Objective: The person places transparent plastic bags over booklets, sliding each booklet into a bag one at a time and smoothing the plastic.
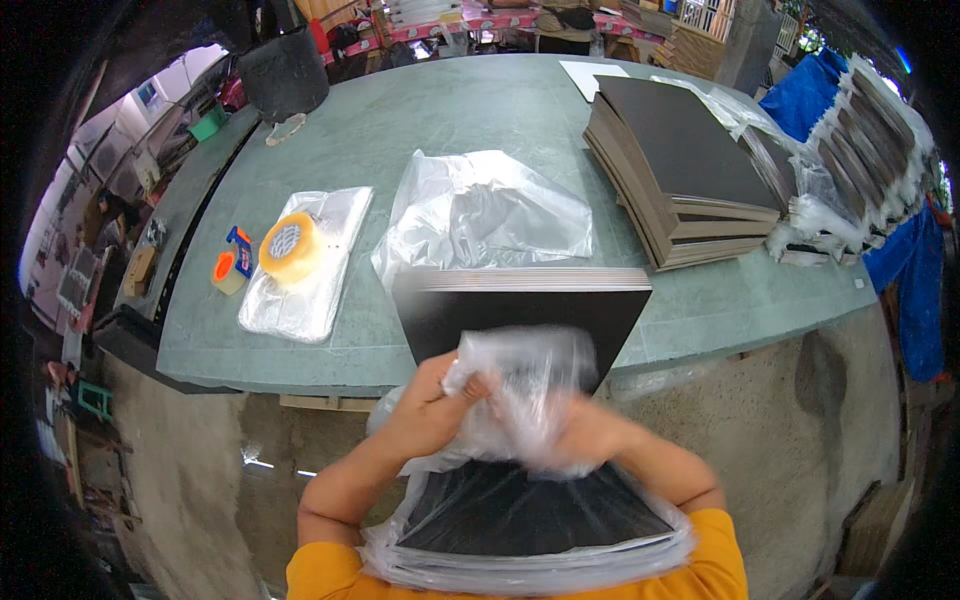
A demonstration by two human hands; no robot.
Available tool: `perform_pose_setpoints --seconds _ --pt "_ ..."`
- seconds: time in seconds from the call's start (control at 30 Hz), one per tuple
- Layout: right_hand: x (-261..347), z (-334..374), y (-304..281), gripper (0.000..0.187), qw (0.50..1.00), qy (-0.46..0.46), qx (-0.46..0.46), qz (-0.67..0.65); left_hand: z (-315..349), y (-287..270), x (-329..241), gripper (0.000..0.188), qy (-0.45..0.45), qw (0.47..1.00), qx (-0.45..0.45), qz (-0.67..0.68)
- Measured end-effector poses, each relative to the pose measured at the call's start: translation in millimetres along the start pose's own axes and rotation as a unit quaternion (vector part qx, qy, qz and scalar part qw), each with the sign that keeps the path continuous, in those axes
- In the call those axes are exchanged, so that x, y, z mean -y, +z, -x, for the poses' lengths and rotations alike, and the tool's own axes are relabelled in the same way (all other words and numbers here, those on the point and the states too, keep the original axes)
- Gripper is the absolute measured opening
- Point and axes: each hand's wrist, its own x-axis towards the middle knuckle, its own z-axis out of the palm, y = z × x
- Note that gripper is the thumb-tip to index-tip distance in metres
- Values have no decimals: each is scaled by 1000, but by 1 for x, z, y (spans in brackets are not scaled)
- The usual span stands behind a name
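A stack of black boards (pixel 530 309) with pale layered edges stands at the table's near edge. Crumpled clear plastic (pixel 540 360) bunches over its lower face. My left hand (pixel 430 405) is closed, pinching the plastic. My right hand (pixel 585 432) is pressed into the same plastic; motion blur and film hide its fingers. Close to my body, the plastic covers another black surface (pixel 530 515) with layered edges. Whether this belongs to the same stack, I cannot tell.
On the green table (pixel 470 110) lie a loose plastic sheet (pixel 490 210), flat plastic bags (pixel 300 310), a tape roll (pixel 288 250) and a tape dispenser (pixel 234 262). Dark boards (pixel 685 140) are piled at right, beside plastic-wrapped bundles (pixel 870 150). A black bucket (pixel 284 78) stands far left.
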Motion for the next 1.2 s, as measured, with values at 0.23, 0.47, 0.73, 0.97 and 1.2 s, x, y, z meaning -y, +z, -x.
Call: perform_pose_setpoints --seconds 0.23,0.47,0.73,0.97,1.2 --pt "-2 24 -34 40 978 18 199 -67 1 -47 -10 17 1 930 354 -103" --pt "-5 47 -25 18 718 314 122 608 23 -30 -19 17 0 817 400 -416" --pt "49 59 -58 22 804 60 -438 397 33 -39 27 20 -180 758 328 -535" --pt "33 39 -31 52 660 -75 -415 621 9 -101 -6 38 119 726 -451 -505" --pt "20 63 -43 63 611 -8 -471 636 18 -66 -10 72 136 649 -253 -705"
